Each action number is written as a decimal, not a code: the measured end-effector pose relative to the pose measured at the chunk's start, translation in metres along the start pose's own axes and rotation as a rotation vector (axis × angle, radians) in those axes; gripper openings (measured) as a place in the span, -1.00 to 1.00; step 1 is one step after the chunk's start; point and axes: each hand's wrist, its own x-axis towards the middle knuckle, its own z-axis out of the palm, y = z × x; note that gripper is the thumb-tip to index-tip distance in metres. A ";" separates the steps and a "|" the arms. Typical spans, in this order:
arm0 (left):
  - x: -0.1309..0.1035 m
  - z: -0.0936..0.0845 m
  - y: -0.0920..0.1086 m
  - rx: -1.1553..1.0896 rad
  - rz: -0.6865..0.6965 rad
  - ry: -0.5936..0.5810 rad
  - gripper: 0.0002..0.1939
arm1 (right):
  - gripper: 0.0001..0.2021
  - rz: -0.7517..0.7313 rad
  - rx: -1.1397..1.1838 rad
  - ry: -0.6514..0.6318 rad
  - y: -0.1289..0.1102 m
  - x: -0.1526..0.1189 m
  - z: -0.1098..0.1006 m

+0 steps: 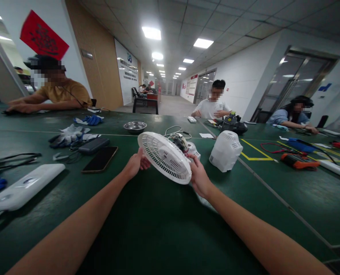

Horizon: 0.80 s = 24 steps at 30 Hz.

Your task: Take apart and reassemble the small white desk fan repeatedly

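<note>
Tilted above the green table is a white round fan grille (165, 158), its slotted back turned partly towards me. My left hand (135, 163) grips its left rim, with the thumb up against the edge. On the other side my right hand (199, 176) holds the right rim close to the motor (180, 143), which has its wiring bare. A white slotted plastic part (193, 149) shows behind the motor, partly hidden by the grille and my fingers. To the right stands a white plastic housing (226, 151). A pale cable (175, 129) loops behind the motor.
Left of me lie a smartphone (100, 159), a black power bank (94, 146), gloves (72, 136) and a long white device (26, 187). A metal bowl (134, 127) stands further back. On the right is an orange multimeter (299, 162). Several people sit around the table.
</note>
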 end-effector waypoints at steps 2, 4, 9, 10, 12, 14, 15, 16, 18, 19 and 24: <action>0.000 -0.003 -0.001 -0.039 -0.064 -0.058 -0.28 | -0.51 -0.089 -0.120 0.028 -0.003 0.000 -0.002; -0.002 -0.006 0.001 -0.177 -0.108 -0.098 -0.36 | -0.52 -0.154 -0.221 0.047 -0.006 -0.001 -0.004; -0.012 -0.009 0.015 -0.620 -0.250 -0.192 -0.40 | -0.51 -0.204 -0.323 0.022 -0.010 -0.002 -0.005; -0.013 -0.009 0.018 -0.656 -0.309 -0.210 -0.41 | -0.47 -0.229 -0.364 0.004 -0.009 -0.002 -0.006; -0.014 -0.009 0.022 -0.681 -0.426 -0.245 -0.45 | -0.41 -0.282 -0.472 -0.033 -0.006 -0.001 -0.009; -0.015 -0.010 0.024 -0.674 -0.491 -0.273 -0.52 | -0.37 -0.321 -0.578 -0.059 -0.003 0.000 -0.012; -0.014 -0.010 0.024 -0.671 -0.501 -0.283 -0.56 | -0.36 -0.334 -0.625 -0.070 -0.002 0.001 -0.014; -0.014 -0.011 0.024 -0.670 -0.505 -0.293 -0.59 | -0.35 -0.345 -0.667 -0.081 -0.001 0.002 -0.015; -0.013 -0.012 0.022 -0.683 -0.506 -0.312 -0.64 | -0.32 -0.363 -0.732 -0.111 -0.001 0.003 -0.017; -0.013 -0.012 0.021 -0.694 -0.507 -0.322 -0.67 | -0.31 -0.374 -0.759 -0.129 -0.002 0.003 -0.018; -0.008 -0.009 0.013 -0.693 -0.491 -0.351 -0.73 | -0.34 -0.479 -0.869 -0.253 -0.008 0.004 -0.018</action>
